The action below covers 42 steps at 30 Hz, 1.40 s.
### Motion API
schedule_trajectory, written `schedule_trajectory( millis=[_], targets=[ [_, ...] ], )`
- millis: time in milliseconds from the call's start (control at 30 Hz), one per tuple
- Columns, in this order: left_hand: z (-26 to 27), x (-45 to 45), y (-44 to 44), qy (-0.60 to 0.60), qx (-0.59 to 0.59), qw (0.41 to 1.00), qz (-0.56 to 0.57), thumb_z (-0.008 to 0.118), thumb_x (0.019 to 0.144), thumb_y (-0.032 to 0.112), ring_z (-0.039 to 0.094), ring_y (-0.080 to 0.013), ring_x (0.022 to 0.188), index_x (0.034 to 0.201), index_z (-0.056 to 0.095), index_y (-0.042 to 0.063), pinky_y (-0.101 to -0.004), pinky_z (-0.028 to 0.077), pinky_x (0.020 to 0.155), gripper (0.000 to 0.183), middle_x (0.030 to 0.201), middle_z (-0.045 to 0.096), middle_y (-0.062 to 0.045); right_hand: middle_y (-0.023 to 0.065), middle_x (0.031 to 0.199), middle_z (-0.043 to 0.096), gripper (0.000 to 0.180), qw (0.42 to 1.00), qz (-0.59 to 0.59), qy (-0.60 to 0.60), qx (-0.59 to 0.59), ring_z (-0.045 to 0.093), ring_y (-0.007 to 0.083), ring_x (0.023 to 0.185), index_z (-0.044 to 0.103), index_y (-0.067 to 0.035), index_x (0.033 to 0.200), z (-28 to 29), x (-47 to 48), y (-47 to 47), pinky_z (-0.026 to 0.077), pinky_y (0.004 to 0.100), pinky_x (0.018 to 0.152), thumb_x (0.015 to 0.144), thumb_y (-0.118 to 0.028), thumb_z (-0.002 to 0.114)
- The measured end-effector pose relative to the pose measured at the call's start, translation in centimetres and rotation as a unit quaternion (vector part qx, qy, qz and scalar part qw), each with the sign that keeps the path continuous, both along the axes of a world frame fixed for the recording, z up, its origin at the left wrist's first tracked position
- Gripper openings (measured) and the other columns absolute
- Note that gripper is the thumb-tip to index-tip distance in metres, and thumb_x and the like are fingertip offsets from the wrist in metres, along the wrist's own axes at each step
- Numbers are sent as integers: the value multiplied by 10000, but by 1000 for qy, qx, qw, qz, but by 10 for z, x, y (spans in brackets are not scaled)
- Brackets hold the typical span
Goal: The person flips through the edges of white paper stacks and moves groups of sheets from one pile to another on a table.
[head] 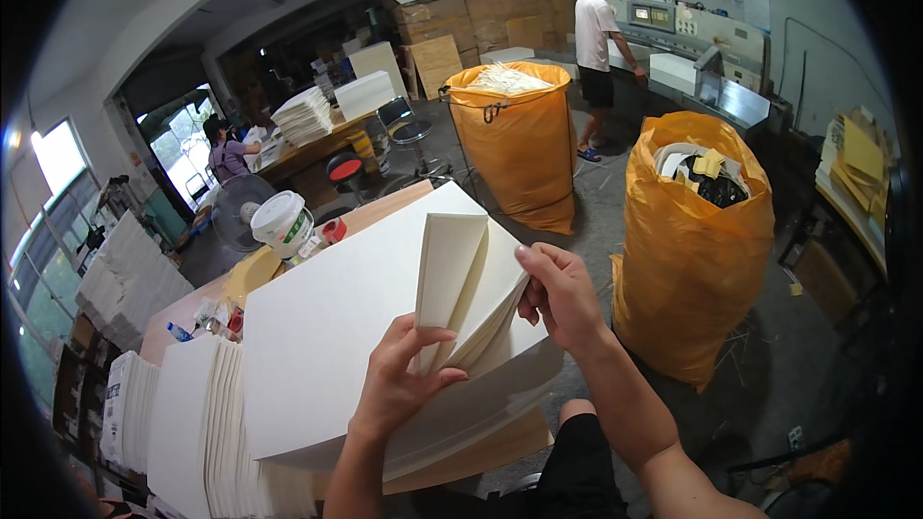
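A bundle of cream paper sheets (453, 267), partly fanned apart, is held above a large stack of white paper (324, 317). My left hand (404, 367) grips the bundle's lower end between thumb and fingers. At the bundle's right corner, my right hand (559, 288) pinches the fanned sheets between thumb and forefinger. Left of the large stack stand folded or layered white sheets (187, 418) in a tall pile. The underside of the bundle is hidden.
Two orange sacks of paper scraps (512, 151) (699, 259) stand on the floor ahead and right. A white plastic bucket (283, 220) and a fan (241, 213) are at the left. One person (595, 43) stands by a paper-cutting machine (692, 50); another person (229, 155) is at a far table.
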<state>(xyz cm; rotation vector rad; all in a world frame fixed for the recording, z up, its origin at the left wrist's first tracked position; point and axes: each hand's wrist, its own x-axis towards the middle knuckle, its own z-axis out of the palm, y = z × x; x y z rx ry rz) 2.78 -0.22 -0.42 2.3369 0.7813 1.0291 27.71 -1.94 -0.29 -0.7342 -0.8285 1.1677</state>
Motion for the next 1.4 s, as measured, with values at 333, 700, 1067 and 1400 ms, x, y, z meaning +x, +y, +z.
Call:
schedule_trajectory(
  millis=[333, 700, 1067, 1400],
  targets=[
    [-6, 6, -5, -75, 27, 995, 62, 562, 987, -37, 608, -333, 1293, 1331, 668, 119, -419, 526, 1040, 393, 1423, 584, -185, 8, 615, 541, 367, 968, -100, -230, 25, 553, 123, 495, 516, -98, 737, -2, -4, 0, 425, 278, 429, 1038, -287, 610],
    [0, 3, -2, 20, 37, 999, -4, 939, 706, 100, 655, -348, 1211, 1291, 685, 140, -433, 583, 984, 639, 1353, 597, -143, 9, 630, 530, 328, 998, 55, 24, -9, 597, 145, 529, 550, -88, 765, 1, 6, 4, 452, 271, 459, 1034, -260, 629],
    [-1, 9, -6, -63, 58, 996, 16, 523, 997, -51, 599, -372, 1301, 1327, 668, 99, -423, 501, 1069, 391, 1446, 576, -211, 78, 655, 550, 415, 905, -248, -345, -16, 537, 183, 568, 500, -72, 727, -57, 24, -20, 392, 372, 515, 978, -308, 730],
    [1, 4, -3, 31, 50, 998, -11, 572, 973, -26, 630, -350, 1192, 1175, 716, 77, -425, 531, 978, 269, 1373, 628, -184, 139, 729, 606, 383, 765, -237, -591, -97, 621, 345, 719, 592, -41, 751, -31, 40, -41, 491, 463, 674, 937, -342, 740]
  ],
)
